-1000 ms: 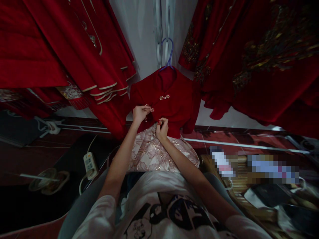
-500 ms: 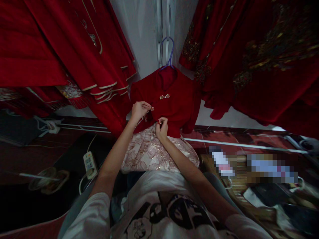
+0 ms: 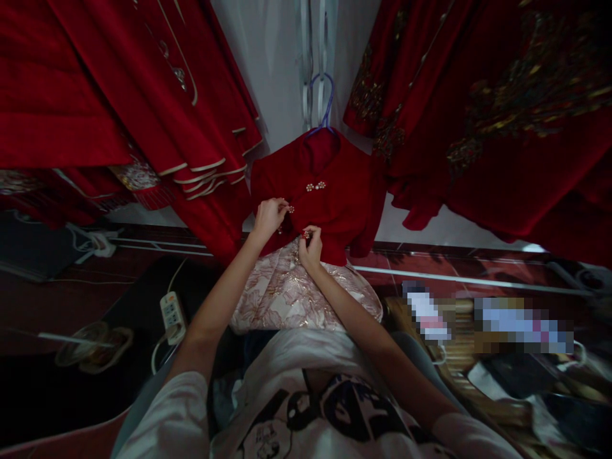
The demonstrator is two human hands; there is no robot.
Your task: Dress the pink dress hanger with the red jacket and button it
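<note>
A short red jacket (image 3: 335,210) hangs in front of me on a purple hanger (image 3: 328,105). At its collar is a pair of flower-shaped, pearly clasps (image 3: 315,186). My left hand (image 3: 270,215) is closed in a pinch on the jacket's front, beside another flower-shaped clasp (image 3: 291,209). Lower down and to the right, my right hand (image 3: 312,248) pinches the jacket's front at a third flower clasp (image 3: 306,234). The lower part of the front is partly hidden by my hands. Below the jacket, a pale pink patterned skirt (image 3: 306,293) spreads out over my lap.
Red garments (image 3: 191,115) hang at the left, and more with gold embroidery (image 3: 502,127) at the right. A power strip (image 3: 172,317) lies at lower left near a plastic cup (image 3: 81,344). On the right, a wooden surface (image 3: 459,319) carries blurred-out items and dark pouches.
My left hand has turned and shifted slightly at the clasp, and the jacket's edge below it sits differently. My right hand has stayed nearly in place.
</note>
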